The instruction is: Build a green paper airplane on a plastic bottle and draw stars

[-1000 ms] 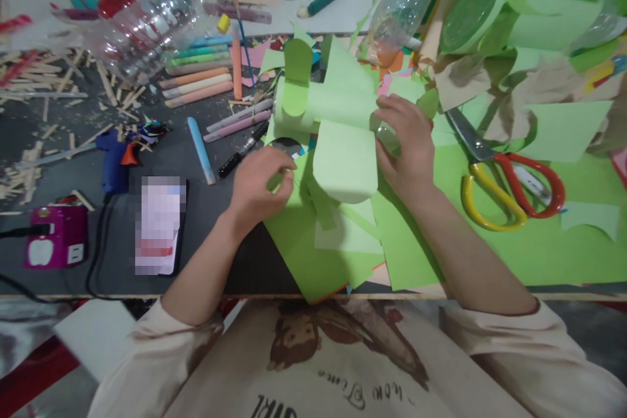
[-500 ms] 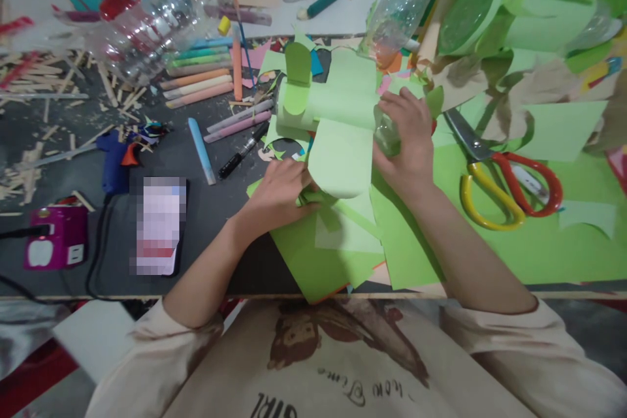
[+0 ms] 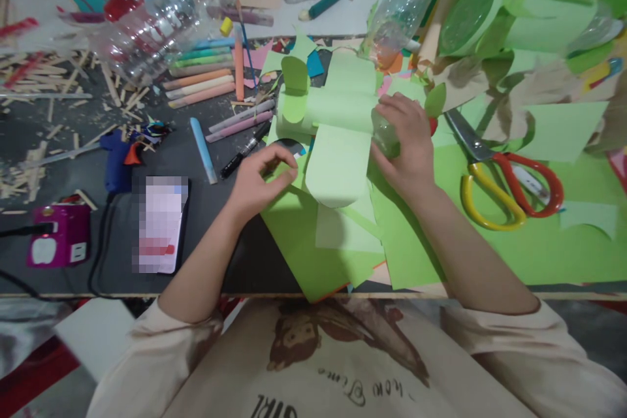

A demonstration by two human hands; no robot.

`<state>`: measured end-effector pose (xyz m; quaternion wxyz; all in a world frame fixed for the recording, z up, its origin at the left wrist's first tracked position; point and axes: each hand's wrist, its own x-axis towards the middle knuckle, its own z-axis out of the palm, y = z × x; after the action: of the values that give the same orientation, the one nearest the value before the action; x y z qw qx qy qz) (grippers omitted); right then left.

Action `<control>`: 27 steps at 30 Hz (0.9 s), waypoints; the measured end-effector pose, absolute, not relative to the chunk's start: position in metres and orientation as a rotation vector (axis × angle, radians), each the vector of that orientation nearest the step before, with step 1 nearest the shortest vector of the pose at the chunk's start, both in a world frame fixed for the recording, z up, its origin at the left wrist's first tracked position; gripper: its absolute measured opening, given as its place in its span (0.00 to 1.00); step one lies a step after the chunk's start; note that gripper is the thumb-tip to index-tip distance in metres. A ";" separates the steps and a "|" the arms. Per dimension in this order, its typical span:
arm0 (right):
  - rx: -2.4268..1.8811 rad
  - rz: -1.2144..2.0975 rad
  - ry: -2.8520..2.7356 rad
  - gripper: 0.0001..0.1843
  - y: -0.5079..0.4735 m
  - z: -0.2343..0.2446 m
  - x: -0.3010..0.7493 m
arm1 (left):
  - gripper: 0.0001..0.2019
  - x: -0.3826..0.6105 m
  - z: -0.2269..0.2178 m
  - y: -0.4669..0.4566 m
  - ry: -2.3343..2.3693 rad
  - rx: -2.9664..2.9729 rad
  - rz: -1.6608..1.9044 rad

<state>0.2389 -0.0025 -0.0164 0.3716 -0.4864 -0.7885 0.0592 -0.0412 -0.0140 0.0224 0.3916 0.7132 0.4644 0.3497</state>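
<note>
Looking down from the head view: the paper-wrapped bottle [image 3: 333, 111] lies on its side on loose green sheets [image 3: 313, 261] near the middle of the surface [image 3: 215, 228]. Its long axis runs left to right, with one broad flap [image 3: 337, 170] pointing toward the person and another pointing away; which end is the neck cannot be told. The right hand [image 3: 404, 137] closes its grip around the bottle's right end, where clear plastic shows. The left hand [image 3: 257, 183], just beside the near flap, has thumb and forefinger pinched narrow on a green scrap [image 3: 280, 176]. Scissors [image 3: 509, 189] lie to the right, a glue gun [image 3: 117, 157] well apart at the left. Likely risks: held at one end only, the round bottle may roll and crease the near flap, and the scrap may slip from the pinch and be lost among sheets of like colour.
</note>
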 end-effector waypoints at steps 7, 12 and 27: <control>-1.246 0.188 -2.027 0.21 -0.007 -0.015 0.232 | 0.16 -0.038 0.011 -0.014 1.268 1.426 1.551; -1.076 0.044 -2.004 0.24 -0.016 -0.003 0.226 | 0.10 -0.031 0.017 -0.026 1.292 1.353 1.621; -0.864 0.001 -2.156 0.09 -0.044 0.003 0.184 | 0.05 -0.012 0.027 -0.048 1.202 1.534 1.043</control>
<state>0.1843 -0.0439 0.0029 0.3981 -0.3412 -0.8515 0.0006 -0.0121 -0.0480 0.0269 0.4488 0.6201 0.4861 0.4217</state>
